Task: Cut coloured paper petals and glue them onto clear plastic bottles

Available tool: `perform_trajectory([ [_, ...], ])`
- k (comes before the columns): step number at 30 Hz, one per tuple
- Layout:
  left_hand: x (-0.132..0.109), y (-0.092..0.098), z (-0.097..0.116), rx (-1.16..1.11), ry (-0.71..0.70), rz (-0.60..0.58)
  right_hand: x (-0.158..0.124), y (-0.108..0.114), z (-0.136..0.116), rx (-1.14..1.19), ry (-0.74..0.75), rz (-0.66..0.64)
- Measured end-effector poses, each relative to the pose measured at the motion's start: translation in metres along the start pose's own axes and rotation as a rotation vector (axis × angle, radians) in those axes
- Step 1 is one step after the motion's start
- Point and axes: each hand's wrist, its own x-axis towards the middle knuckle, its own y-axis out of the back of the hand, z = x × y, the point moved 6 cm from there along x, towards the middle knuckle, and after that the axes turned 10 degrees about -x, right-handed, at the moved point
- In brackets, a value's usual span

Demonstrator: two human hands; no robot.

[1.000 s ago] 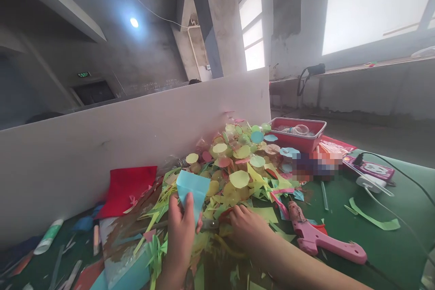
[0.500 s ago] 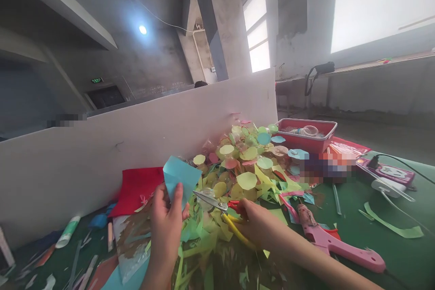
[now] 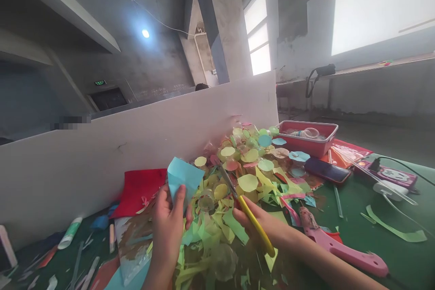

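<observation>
My left hand (image 3: 171, 215) pinches a creased piece of light blue paper (image 3: 185, 176) between thumb and fingers, holding it up above the table. To its right, my right hand (image 3: 254, 222) is closed round a pair of scissors (image 3: 249, 210) with a yellow handle. The blades look closed and point up and away, apart from the blue paper. Beneath and between my hands lie many yellow and green paper scraps (image 3: 207, 226). Just beyond is a heap of clear plastic cups topped with coloured paper discs (image 3: 247, 182).
A pink glue gun (image 3: 346, 251) lies right of my right arm. Behind it are a dark phone (image 3: 328, 171), a white plug (image 3: 390, 189) with cables and a red basket (image 3: 306, 142). A white board (image 3: 102, 158) stands along the back. Red sheet (image 3: 141, 188) lies left.
The scissors have swung away from the blue paper, their blades now closed and pointing more upward. My left hand still holds the paper in nearly the same place.
</observation>
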Motion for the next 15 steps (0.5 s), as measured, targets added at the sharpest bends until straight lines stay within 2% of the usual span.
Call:
perform_trajectory([
  [3, 0.001, 0.002, -0.001, -0.002, 0.001, 0.022, -0.003, 0.0, -0.008, -0.129, 0.022, -0.032],
  [8, 0.003, 0.004, -0.005, 0.0, 0.01, 0.038, -0.004, -0.008, -0.006, -0.253, 0.027, -0.131],
  [15, 0.002, 0.004, -0.009, 0.037, 0.012, 0.023, -0.004, -0.007, -0.005, -0.321, 0.017, -0.134],
])
